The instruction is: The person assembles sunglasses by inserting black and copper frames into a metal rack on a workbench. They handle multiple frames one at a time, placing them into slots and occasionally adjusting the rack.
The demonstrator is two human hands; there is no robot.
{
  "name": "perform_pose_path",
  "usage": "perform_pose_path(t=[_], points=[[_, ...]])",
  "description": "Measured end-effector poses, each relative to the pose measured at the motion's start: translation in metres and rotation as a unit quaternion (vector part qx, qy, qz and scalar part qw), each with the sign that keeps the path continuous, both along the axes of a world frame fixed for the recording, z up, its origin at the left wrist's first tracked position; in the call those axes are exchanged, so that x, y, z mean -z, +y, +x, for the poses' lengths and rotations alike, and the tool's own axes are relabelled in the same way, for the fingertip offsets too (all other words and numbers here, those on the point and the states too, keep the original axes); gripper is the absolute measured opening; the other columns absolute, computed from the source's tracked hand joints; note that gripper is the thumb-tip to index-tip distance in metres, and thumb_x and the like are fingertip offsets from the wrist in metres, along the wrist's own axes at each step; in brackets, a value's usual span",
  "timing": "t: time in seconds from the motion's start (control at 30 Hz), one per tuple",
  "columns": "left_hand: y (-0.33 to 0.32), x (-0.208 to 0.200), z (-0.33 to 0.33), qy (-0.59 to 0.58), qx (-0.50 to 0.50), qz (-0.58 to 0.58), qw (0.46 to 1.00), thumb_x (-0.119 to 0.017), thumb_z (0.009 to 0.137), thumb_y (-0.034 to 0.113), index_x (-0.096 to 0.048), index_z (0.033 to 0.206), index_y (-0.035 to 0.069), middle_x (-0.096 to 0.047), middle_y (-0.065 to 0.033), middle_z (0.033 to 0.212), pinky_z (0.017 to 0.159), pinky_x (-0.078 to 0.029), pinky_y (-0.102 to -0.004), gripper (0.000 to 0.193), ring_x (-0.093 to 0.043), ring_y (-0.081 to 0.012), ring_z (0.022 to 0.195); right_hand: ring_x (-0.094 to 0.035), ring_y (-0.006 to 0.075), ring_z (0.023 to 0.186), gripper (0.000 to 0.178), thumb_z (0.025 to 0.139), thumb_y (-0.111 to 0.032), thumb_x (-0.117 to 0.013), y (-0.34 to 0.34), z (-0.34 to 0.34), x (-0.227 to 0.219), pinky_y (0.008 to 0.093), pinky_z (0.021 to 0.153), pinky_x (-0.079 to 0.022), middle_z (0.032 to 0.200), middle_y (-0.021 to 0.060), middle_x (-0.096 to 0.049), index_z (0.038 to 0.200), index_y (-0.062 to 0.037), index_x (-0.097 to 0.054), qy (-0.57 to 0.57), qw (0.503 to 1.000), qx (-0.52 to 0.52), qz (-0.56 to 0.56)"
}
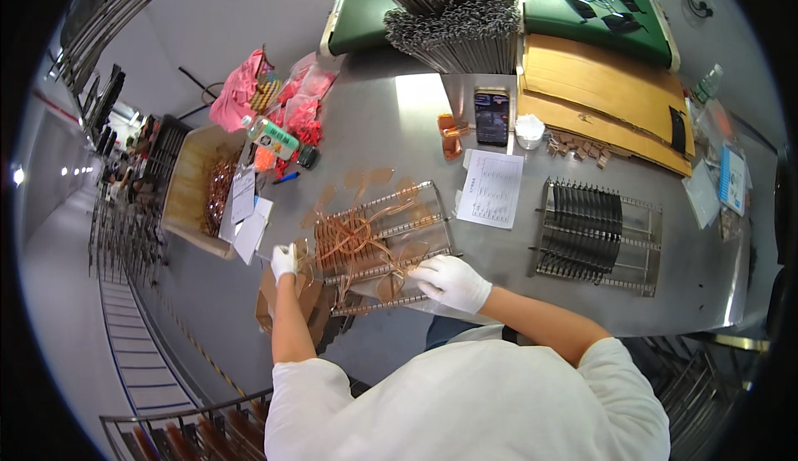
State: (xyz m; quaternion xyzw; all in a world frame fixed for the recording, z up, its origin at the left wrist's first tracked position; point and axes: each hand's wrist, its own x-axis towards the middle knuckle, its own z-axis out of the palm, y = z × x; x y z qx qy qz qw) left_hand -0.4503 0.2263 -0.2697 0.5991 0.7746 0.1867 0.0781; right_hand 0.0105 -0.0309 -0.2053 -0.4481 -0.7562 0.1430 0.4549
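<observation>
- Head view: brown frames [347, 235] lie tangled on a rack [416, 226] by the counter's [499, 260] front-left corner.
- Left hand [284, 262] curls beside, hold unclear; right hand [453, 283], almost closed, seems to pinch one.
- Second rack [640, 242] has a black row [586, 228]; the brown row seems not finished.

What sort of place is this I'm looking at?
Probably a factory workshop: brown parts on a slotted rack, clustered metal rods, and what looks like a green conveyor.
</observation>
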Motion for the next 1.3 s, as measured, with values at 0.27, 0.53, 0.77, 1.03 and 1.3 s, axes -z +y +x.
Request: perform_pose_path(t=[0.27,0.53,0.77,1.03,1.3], points=[[-0.039,0.007,0.075,0.030,-0.045,0.116,0.992,-0.063,0.093,0.040,-0.063,0.095,0.004,-0.065,-0.0224,0.094,0.079,-0.052,-0.0523,0.036,-0.067,-0.0418,0.088,-0.067,0.0296,0.077,0.017,0.086,-0.007,-0.073,-0.049,0.043,0.046,0.0398,0.069,-0.055,0.085,0.0091,-0.067,0.101,-0.0109,-0.067,0.153,0.945,0.216,-0.192],[-0.011,0.029,0.063,0.145,-0.155,0.076,0.974,-0.057,0.091,0.035,-0.065,0.097,0.009,-0.070,-0.0209,0.096,0.077,-0.056,-0.0553,0.028,-0.071,-0.0427,0.090,-0.068,0.0276,0.076,0.011,0.085,-0.014,-0.076,-0.044,0.040,0.052,0.0398,0.069,-0.056,0.082,0.0055,-0.068,0.094,-0.0147,-0.069,-0.065,0.972,0.203,-0.098],[-0.010,0.030,0.056,0.108,-0.132,0.086,0.982,-0.057,0.091,0.033,-0.065,0.097,0.008,-0.070,-0.0195,0.099,0.082,-0.055,-0.0539,0.028,-0.069,-0.0416,0.092,-0.068,0.0264,0.074,0.011,0.086,-0.017,-0.075,-0.043,0.042,0.057,0.0387,0.067,-0.055,0.080,0.0048,-0.066,0.094,-0.0150,-0.068,-0.053,0.975,0.201,-0.079],[-0.013,0.029,0.058,0.089,-0.132,0.093,0.983,-0.057,0.090,0.032,-0.064,0.095,0.007,-0.069,-0.0195,0.099,0.082,-0.054,-0.0537,0.026,-0.068,-0.0415,0.092,-0.069,0.0271,0.077,0.011,0.087,-0.015,-0.075,-0.045,0.043,0.058,0.0391,0.070,-0.056,0.082,0.0053,-0.068,0.096,-0.0147,-0.070,-0.056,0.973,0.199,-0.100],[-0.011,0.035,0.052,0.088,-0.131,0.093,0.983,-0.058,0.089,0.032,-0.064,0.092,0.007,-0.069,-0.0198,0.097,0.081,-0.054,-0.0542,0.026,-0.068,-0.0421,0.091,-0.069,0.0271,0.078,0.011,0.087,-0.016,-0.075,-0.045,0.043,0.057,0.0388,0.070,-0.056,0.083,0.0054,-0.068,0.096,-0.0149,-0.070,-0.052,0.974,0.199,-0.099]])
